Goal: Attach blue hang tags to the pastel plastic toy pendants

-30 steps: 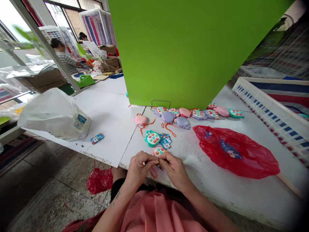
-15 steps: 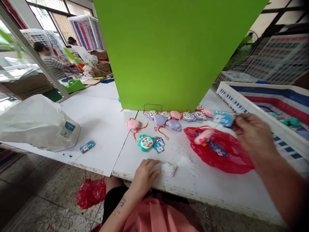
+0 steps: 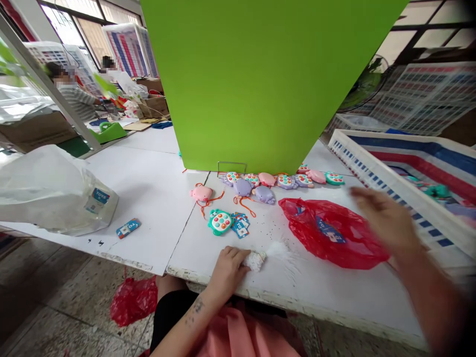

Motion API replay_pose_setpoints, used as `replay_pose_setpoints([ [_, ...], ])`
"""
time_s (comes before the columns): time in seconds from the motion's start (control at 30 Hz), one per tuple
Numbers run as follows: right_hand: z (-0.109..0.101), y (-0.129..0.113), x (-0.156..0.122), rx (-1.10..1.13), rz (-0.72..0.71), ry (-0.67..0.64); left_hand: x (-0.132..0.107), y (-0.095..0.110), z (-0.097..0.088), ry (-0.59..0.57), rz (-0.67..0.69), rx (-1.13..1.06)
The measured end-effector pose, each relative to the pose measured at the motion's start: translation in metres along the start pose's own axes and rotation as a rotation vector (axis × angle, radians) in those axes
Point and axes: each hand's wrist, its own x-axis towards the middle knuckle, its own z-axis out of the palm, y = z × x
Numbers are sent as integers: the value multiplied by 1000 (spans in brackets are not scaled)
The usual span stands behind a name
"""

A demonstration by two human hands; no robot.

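Observation:
My left hand point(image 3: 231, 265) rests near the table's front edge, thumb and fingers closed on the left end of a bundle of thin white plastic strands point(image 3: 256, 261). Loose white strands point(image 3: 284, 255) fan out to its right. My right hand point(image 3: 386, 218) is smeared by motion, above the right end of an open red plastic bag point(image 3: 297, 225); its fingers do not show clearly. Blue printed cards point(image 3: 330, 230) show in the bag. Left of it lie a green turtle toy point(image 3: 220, 221) with blue cards point(image 3: 241, 225) beside it, and a pink animal toy point(image 3: 201, 193) with an orange cord.
A tall green panel point(image 3: 275, 89) stands behind a row of small animal toys point(image 3: 286, 181). At right is a white crate point(image 3: 340, 144) with a striped lining; at left, a white plastic bag point(image 3: 55, 193) and a blue card stack point(image 3: 128, 228). Two people sit far left.
The pink toy and blue card at my right hand are out of sight; where they went is not shown. That hand has moved slightly down. My left fingers have closed on the strand bundle.

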Motion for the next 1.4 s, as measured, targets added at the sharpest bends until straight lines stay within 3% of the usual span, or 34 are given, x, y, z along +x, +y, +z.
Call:
replay_pose_setpoints([
  [0.07, 48, -4, -48, 65, -84, -326, 0, -2, -1, 27, -19, -56],
  [0.17, 118, -31, -124, 257, -275, -598, -1, -5, -3, 71, -71, -112],
  [0.23, 150, -49, -160, 311, -367, -669, -3, -8, -5, 104, -111, -108],
  [0.33, 171, -59, -183, 305, -416, -695, -7, -15, -8, 146, -140, -80],
  [0.53, 170, -45, -182, 272, -462, -652, -11, -21, -11, 180, -88, -89],
  [0.7, 167, -50, -184, 191, -558, -604, -13, -22, -9, 229, -99, -114],
  [0.97, 170, -50, -186, 116, -638, -640, -14, -14, -13, 252, -234, -205],
  [1.2, 173, -48, -188, -75, -662, -600, -16, -16, -20, 438, -366, -296],
  [1.3, 174, -43, -186, -86, -589, -569, -17, -29, -36, 608, -496, -423],
  [1.4, 173, -39, -182, 29, -516, -539, -20, -38, -55, 671, -507, -415],
])
